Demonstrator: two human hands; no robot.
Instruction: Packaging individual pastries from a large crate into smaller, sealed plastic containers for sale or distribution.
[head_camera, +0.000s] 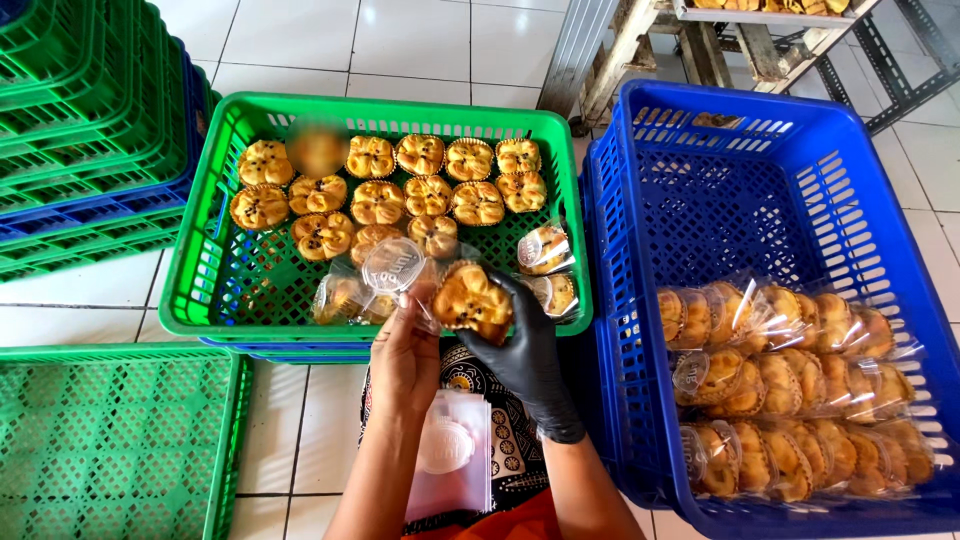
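Green crate (205, 250) holds bare pastries; blue crate (700, 180) bagged ones — right hand (525, 350) grips pastry (472, 300), left hand (405, 355) a bag (392, 268).

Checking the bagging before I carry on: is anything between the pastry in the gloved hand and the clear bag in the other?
Nothing visible. The right hand, in a black glove, holds the pastry right beside the clear bag held by the bare left hand. Whether the bag's mouth is open cannot be told.
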